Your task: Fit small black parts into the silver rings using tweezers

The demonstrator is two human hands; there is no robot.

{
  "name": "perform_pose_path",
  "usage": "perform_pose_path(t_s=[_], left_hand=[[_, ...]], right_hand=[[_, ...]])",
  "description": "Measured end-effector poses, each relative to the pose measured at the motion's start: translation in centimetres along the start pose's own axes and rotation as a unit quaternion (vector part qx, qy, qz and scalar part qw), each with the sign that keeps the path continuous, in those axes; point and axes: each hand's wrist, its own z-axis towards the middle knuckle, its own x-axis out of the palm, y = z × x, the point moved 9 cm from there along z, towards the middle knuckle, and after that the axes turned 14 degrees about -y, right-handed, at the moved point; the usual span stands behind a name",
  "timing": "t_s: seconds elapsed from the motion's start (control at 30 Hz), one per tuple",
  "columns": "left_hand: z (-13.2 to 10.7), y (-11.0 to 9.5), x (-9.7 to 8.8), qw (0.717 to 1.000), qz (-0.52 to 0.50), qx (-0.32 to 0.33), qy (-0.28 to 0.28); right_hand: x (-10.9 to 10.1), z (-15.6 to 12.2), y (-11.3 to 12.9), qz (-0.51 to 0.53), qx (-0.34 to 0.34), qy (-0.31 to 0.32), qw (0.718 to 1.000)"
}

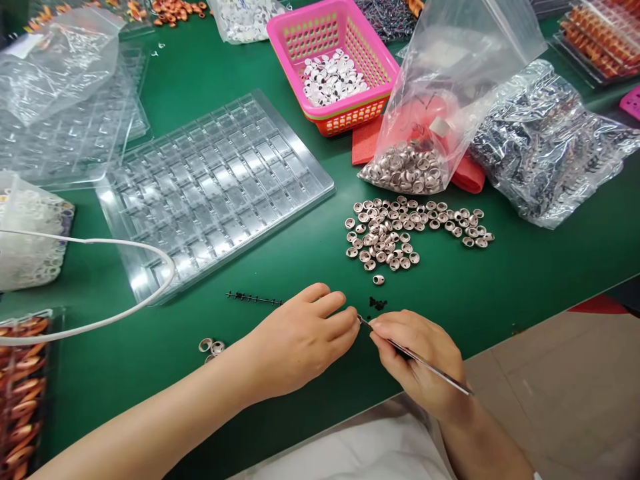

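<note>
My right hand [423, 357] pinches a thin metal tool, likely tweezers [430, 367], like a pen, its tip pointing left. The tip meets a small metal ring-like part [360, 319] at the fingertips of my left hand [307, 340]. That hand is closed around the part, which is mostly hidden. Just beyond the fingers lies a little heap of tiny black pieces [378, 304]. Left of my left hand a black strip with short side stubs [250, 297] lies on the table. A few metal rings [217, 347] rest by my left forearm. Many more silvery rings [383, 237] are spread farther back.
A clear compartment tray [220, 193] lies left of centre, with a white cable [150, 300] near it. Behind stand a pink basket [285, 57] of white oval pieces, a bag of rings [410, 167] and a silvery bag [545, 147]. Orange parts [23, 393] fill a tray at left.
</note>
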Motion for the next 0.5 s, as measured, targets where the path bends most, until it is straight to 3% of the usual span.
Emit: perform_pose_path(t_s=[0.3, 0.5], left_hand=[[0.2, -0.1, 0.2, 1.0, -0.001, 0.015, 0.017], [0.1, -0.2, 0.2, 1.0, 0.0, 0.015, 0.017]], right_hand=[[0.0, 0.0, 0.2, 0.0, 0.001, 0.011, 1.0], [-1.6, 0.4, -0.3, 0.023, 0.05, -0.066, 0.996]])
